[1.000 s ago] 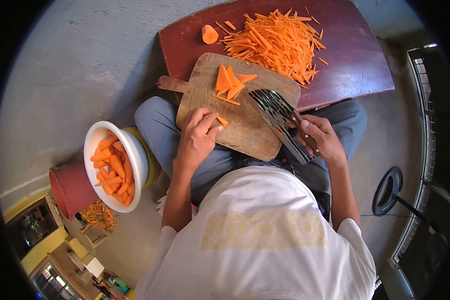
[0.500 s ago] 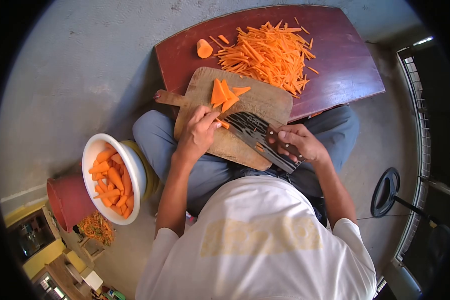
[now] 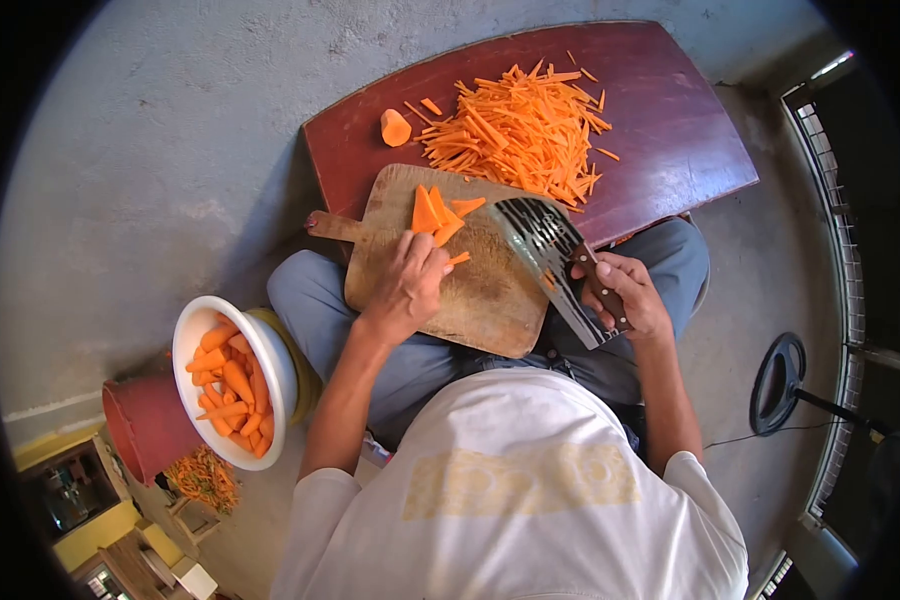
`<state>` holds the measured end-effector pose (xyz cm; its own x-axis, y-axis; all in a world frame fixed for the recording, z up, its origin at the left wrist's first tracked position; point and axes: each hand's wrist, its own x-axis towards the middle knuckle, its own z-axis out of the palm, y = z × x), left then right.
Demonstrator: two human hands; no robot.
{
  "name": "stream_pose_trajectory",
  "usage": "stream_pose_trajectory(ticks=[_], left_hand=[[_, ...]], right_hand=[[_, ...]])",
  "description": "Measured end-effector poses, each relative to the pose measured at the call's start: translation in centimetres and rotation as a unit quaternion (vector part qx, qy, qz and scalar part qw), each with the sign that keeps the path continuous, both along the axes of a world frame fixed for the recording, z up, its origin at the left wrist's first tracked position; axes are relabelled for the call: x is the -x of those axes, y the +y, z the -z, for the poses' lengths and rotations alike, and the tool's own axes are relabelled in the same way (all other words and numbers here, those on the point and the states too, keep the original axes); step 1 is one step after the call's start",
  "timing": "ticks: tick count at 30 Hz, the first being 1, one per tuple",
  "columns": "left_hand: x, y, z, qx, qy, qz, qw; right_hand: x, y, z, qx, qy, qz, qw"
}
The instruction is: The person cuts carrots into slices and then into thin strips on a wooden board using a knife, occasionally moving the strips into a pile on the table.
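Note:
My right hand (image 3: 627, 296) grips a cleaver (image 3: 542, 243) by its brown riveted handle. The broad dark blade is tilted, above the right side of a wooden cutting board (image 3: 490, 285) that lies across my lap. A bit of carrot clings to the blade. On the board, my left hand (image 3: 408, 285) is closed with its fingertips down, and cut carrot sticks (image 3: 458, 259) poke out beside them. Just beyond those fingers lie several flat carrot slices (image 3: 430, 208), some overlapping.
Beyond the board stands a dark red table (image 3: 670, 130) bearing a heap of shredded carrot (image 3: 520, 130) and a carrot chunk (image 3: 395, 127). At left are a white bowl (image 3: 186, 350) of carrots, a red bucket (image 3: 145, 425) and a pile of peelings (image 3: 202, 478). A wall (image 3: 170, 150) rises behind.
The cleaver has lifted and swung right, away from my left hand, its blade now more tilted. My left fingers have shifted toward the slices. The whole view has moved slightly.

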<state>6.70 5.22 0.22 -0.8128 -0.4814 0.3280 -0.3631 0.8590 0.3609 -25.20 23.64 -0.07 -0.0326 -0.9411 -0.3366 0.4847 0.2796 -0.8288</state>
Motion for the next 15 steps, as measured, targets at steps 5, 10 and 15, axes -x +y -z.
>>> stream_pose_trajectory(ticks=[5, 10, 15], left_hand=[[5.2, -5.8, -2.6, 0.088, 0.05, 0.01, 0.995], [7.5, -11.4, -2.3, 0.013, 0.109, -0.015, 0.994], [4.3, -8.2, -0.6, -0.025, 0.072, -0.078, 0.994]], right_hand=[[0.6, 0.6, -0.1, -0.006, 0.026, 0.051, 0.998], [0.5, 0.9, -0.4, 0.021, 0.047, 0.042, 0.998], [-0.6, 1.0, -1.1, -0.004, 0.121, 0.023, 0.992]])
